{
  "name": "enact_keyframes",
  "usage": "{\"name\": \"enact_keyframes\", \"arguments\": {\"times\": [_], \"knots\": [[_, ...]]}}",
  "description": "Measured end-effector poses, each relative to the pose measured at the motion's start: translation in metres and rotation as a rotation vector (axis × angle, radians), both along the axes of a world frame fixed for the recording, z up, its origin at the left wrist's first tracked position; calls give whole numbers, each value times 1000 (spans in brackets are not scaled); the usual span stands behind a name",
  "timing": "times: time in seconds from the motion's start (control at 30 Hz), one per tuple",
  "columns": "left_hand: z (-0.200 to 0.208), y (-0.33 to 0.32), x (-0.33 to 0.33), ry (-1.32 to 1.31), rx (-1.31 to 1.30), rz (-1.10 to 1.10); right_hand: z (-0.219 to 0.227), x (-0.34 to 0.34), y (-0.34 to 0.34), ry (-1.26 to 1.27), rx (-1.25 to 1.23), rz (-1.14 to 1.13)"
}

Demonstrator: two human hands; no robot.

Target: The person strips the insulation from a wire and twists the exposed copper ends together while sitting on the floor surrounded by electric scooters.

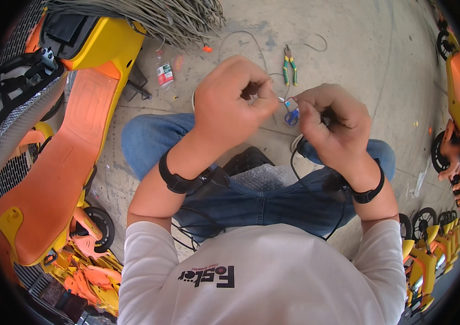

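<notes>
- Left hand (235, 95) and right hand (335, 116) clenched at the fingertips, apparently pinching a thin grey wire with coloured ends (288, 102)
- Wire work looks unfinished
- Green-and-yellow metal pliers (288, 55) lie unheld

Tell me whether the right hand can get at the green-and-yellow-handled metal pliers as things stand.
Probably yes: the pliers lie uncovered on the grey floor, just beyond the right hand, though its fingers seem to pinch a thin wire.

Wkshop w/ scooters (65, 162), pliers (288, 56)
</notes>
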State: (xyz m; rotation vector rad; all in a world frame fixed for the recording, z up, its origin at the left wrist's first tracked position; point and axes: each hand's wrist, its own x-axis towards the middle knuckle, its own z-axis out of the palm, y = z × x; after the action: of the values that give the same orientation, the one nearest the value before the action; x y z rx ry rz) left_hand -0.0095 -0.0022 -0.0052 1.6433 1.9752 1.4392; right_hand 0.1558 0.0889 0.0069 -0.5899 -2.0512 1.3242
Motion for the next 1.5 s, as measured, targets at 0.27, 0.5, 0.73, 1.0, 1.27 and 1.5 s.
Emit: {"name": "enact_keyframes", "arguments": {"times": [0.27, 0.5, 0.73, 1.0, 1.27, 1.5], "knots": [[16, -1, 8, -890, -246, -288, 8, 1, 3, 24, -469, 23], [6, -4, -2, -385, -117, -206, 12, 1, 15, -58, -803, 155], [11, 0, -4, 2, 157, -228, 8, 3, 25, -7, -1346, 400], [10, -2, -7, 192, 233, -216, 13, 1, 14, -70, -955, 208], [8, 3, 7, 29, 189, -106, -1, 2, 8, 28, -201, 26], [-2, 1, 17, 97, 194, -72, -1, -2, 5, -68, 20, -71]]}}
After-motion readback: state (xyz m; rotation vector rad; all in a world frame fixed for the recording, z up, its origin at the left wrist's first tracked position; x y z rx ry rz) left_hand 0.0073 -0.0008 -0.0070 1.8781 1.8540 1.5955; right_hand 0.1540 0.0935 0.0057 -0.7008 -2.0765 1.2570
